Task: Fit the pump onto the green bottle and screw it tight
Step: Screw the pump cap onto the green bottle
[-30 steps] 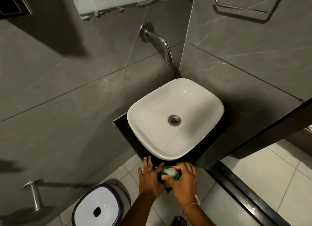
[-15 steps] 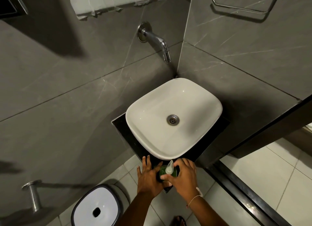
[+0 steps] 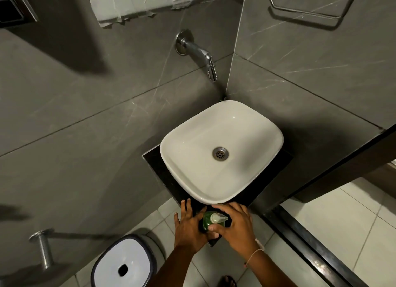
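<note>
The green bottle [image 3: 207, 220] stands upright on the front corner of the black counter [image 3: 159, 164], just below the basin's near rim. A pale pump [image 3: 217, 218] sits on its neck with the nozzle pointing right. My left hand [image 3: 188, 226] wraps the bottle's left side, fingers spread upward. My right hand [image 3: 234, 225] curls around the right side, thumb and fingers at the pump's collar. Most of the bottle's body is hidden by both hands.
A white basin [image 3: 252, 175] fills the counter behind the bottle, with a chrome tap [image 3: 201, 55] on the grey wall above. A white-lidded bin [image 3: 122, 263] stands on the tiled floor at lower left. A metal towel rail [image 3: 304, 12] hangs on the right wall.
The pump's nozzle has turned from pointing away to pointing right. My right hand has shifted around the collar. The bottle stays in place in my left hand.
</note>
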`<state>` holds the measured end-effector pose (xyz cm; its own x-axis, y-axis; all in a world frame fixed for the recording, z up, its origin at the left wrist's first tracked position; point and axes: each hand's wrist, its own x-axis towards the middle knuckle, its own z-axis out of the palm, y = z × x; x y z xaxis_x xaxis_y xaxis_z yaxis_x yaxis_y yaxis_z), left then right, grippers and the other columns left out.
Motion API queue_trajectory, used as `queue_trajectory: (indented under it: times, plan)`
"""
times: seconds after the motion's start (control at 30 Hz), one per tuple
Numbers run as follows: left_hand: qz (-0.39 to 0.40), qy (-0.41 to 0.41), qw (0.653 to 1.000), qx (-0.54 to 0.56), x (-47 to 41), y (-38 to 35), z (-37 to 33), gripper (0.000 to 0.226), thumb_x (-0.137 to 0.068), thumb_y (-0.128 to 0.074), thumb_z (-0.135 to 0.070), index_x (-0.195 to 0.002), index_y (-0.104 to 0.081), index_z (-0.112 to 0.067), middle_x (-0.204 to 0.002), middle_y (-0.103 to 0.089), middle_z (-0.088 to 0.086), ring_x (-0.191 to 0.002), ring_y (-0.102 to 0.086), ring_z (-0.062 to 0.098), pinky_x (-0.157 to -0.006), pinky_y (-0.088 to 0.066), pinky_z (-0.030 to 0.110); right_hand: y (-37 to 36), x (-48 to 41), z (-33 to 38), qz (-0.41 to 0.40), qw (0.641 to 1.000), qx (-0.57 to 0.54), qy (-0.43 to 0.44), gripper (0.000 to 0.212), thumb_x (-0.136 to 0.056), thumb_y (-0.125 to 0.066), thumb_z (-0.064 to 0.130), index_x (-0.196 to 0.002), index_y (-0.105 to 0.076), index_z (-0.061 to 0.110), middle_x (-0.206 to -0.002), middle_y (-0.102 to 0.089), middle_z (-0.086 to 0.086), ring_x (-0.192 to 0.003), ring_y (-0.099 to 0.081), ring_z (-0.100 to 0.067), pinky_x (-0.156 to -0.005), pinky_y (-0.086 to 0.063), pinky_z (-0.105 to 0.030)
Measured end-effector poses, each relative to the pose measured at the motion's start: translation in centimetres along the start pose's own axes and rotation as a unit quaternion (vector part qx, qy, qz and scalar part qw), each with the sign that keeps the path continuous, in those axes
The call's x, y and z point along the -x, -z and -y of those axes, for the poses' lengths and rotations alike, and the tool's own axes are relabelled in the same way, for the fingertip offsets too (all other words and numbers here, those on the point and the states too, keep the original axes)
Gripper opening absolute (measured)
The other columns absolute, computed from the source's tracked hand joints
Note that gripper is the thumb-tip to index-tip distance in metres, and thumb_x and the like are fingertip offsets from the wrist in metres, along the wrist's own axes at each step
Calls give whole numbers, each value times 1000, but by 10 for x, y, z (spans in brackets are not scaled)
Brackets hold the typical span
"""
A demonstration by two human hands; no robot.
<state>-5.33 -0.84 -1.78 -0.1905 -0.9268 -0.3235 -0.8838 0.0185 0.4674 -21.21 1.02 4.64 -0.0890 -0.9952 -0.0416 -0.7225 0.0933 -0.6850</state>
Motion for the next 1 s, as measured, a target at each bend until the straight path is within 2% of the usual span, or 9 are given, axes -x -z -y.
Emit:
queue_trajectory:
  times: [0.1,0.23,0.33,0.43,0.5,0.6,0.8,0.9,1.0]
  plan:
    - [4,2,1000,-1,0,-1,-1,94,-64,-68,-68,-144,-26,-46,-162,6,8,-145,21,25,-117,1,55,1,-1,1,0,1000,-11,-12,41,-50,-82,47,-88,-68,41,-88,-61,17,-92,-52,-14,-84,-47,-40]
    - [-3,3,1000,-13,-1,-1,1,84,-70,-62,-59,-144,-25,-46,-162,5,9,-145,21,26,-118,-4,58,-8,0,7,-33,999,-3,-41,54,-40,-77,66,-73,-56,29,-79,-57,13,-82,-48,-14,-73,-35,-30]
    - [-4,-1,1000,-1,0,-1,1,83,-70,-62,-60,-144,-27,-46,-162,5,9,-145,21,25,-118,-1,56,-9,2,3,-21,1000,-8,-18,54,-45,-78,64,-90,-62,39,-90,-58,20,-92,-48,-10,-82,-38,-31]
    - [-1,0,1000,8,0,0,-1,90,-65,-69,-66,-143,-28,-47,-162,5,8,-146,20,24,-117,1,54,-5,2,-5,6,1000,-4,15,51,-58,-83,42,-104,-63,51,-97,-52,27,-98,-45,-8,-89,-44,-38]
    - [5,2,1000,0,-1,1,-3,93,-64,-69,-68,-144,-27,-46,-162,6,8,-146,20,24,-117,0,54,-4,0,-4,-10,1000,-14,3,39,-57,-84,31,-91,-69,44,-91,-54,25,-94,-46,-11,-85,-47,-43]
    - [2,0,1000,0,-1,1,-2,91,-66,-68,-66,-144,-26,-45,-162,6,8,-146,20,25,-118,-1,56,-6,-2,3,-14,999,-3,-29,39,-47,-83,44,-74,-58,33,-82,-57,19,-87,-48,-13,-79,-43,-37]
    - [-2,2,1000,6,-1,-1,-2,93,-64,-68,-68,-143,-25,-48,-162,6,8,-145,21,24,-117,2,55,-1,-1,-5,39,999,-8,15,52,-57,-80,46,-106,-62,49,-98,-54,25,-99,-47,-10,-89,-42,-39]
    - [3,1,1000,3,-1,-1,-3,93,-63,-69,-68,-143,-27,-47,-162,6,8,-145,21,24,-116,3,54,1,-1,-5,17,1000,-20,4,39,-53,-83,44,-90,-70,40,-89,-60,19,-93,-50,-13,-84,-47,-42]
    - [-1,1,1000,6,-2,0,-2,84,-64,-69,-62,-139,-35,-46,-162,5,8,-146,20,24,-117,1,55,-4,-2,2,-20,1000,-3,-18,43,-43,-82,54,-73,-60,32,-78,-56,20,-83,-49,-11,-74,-42,-34]
